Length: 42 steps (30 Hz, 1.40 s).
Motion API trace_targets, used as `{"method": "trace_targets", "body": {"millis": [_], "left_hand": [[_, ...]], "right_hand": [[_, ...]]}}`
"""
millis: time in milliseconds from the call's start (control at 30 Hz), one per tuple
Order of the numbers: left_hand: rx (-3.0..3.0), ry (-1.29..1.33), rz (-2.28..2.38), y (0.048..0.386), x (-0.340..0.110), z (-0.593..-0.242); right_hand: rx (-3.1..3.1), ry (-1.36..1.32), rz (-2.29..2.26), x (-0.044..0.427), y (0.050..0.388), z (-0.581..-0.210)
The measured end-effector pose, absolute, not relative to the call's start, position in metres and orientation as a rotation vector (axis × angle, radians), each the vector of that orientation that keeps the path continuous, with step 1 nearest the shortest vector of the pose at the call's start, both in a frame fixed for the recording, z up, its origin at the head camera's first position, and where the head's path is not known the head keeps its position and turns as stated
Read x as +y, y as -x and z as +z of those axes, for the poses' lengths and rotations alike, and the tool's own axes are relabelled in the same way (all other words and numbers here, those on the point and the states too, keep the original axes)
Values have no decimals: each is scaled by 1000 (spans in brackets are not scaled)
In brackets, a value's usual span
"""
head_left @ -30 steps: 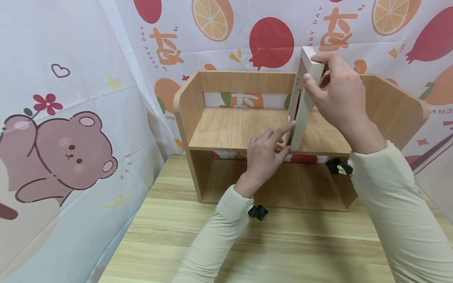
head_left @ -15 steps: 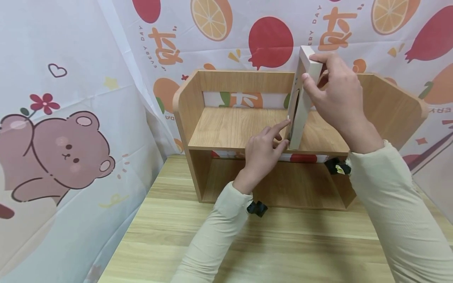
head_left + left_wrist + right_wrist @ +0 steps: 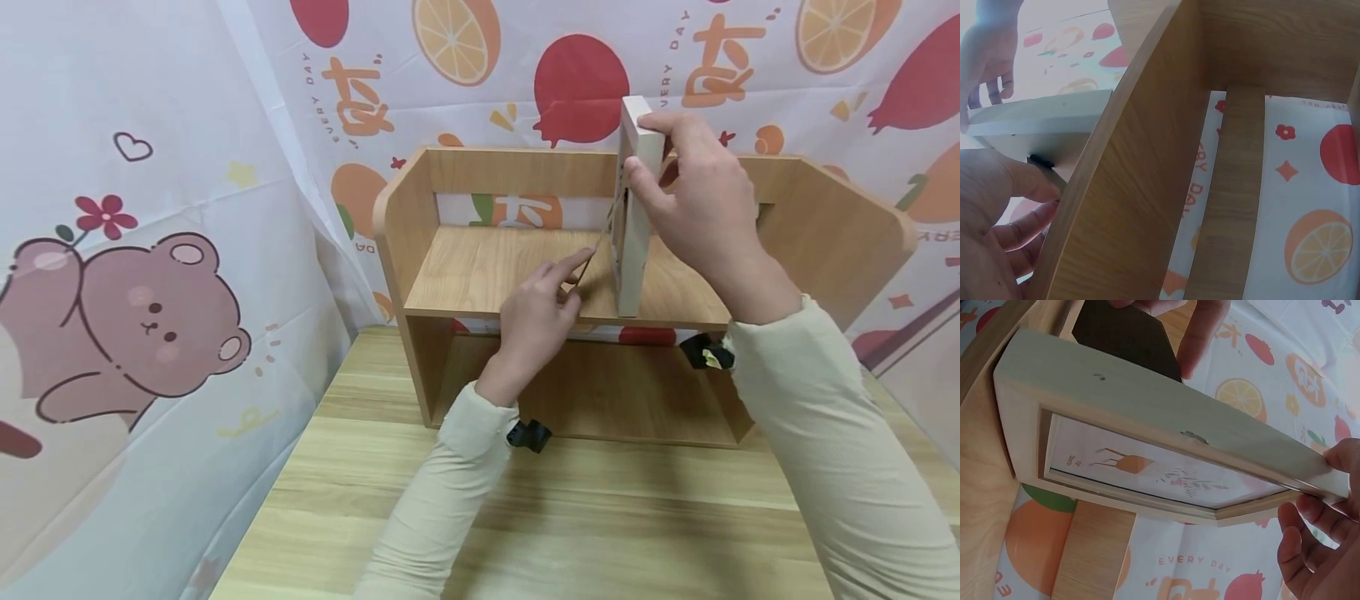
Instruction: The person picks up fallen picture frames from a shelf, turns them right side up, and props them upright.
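A pale wooden picture frame (image 3: 633, 258) stands upright, edge toward me, on the shelf's upper board. My right hand (image 3: 705, 192) grips its top corner between thumb and fingers. In the right wrist view the picture frame (image 3: 1166, 412) shows a picture with an orange shape and leafy marks behind its pane. A dark support leg (image 3: 1125, 337) sticks out from its back. My left hand (image 3: 536, 321), left of the frame, pinches that leg by its edges. The left wrist view shows the left hand's fingers (image 3: 1029, 219) partly hidden behind the board's edge.
The two-tier wooden shelf (image 3: 487, 267) stands on a wood-grain table (image 3: 360, 483), with raised side panels and a back rail. A fruit-print cloth (image 3: 450, 108) hangs close behind it. A bear-print curtain (image 3: 277, 208) hangs at the left.
My left hand has moved left, swinging the support leg away from the frame's back. The frame's top has shifted slightly left in my right hand, and the frame stands straighter.
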<state>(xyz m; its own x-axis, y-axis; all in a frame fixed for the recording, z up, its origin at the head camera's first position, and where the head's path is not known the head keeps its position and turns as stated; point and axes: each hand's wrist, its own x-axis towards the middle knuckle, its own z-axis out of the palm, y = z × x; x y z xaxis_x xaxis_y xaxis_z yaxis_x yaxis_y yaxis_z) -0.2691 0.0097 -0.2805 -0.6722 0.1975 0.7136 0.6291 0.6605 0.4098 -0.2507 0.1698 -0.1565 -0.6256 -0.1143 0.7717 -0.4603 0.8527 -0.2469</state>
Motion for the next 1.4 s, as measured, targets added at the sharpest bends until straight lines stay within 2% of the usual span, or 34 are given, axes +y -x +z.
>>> {"method": "trace_targets", "body": {"millis": [967,1400], "left_hand": [[-2162,561,-832,276,-10,-285],[-2204,559,-941,277,-15,-281]], "right_hand": [[-2357,-722,432,164,257,-153],[-2380,-770,525,162,261,-153]]}}
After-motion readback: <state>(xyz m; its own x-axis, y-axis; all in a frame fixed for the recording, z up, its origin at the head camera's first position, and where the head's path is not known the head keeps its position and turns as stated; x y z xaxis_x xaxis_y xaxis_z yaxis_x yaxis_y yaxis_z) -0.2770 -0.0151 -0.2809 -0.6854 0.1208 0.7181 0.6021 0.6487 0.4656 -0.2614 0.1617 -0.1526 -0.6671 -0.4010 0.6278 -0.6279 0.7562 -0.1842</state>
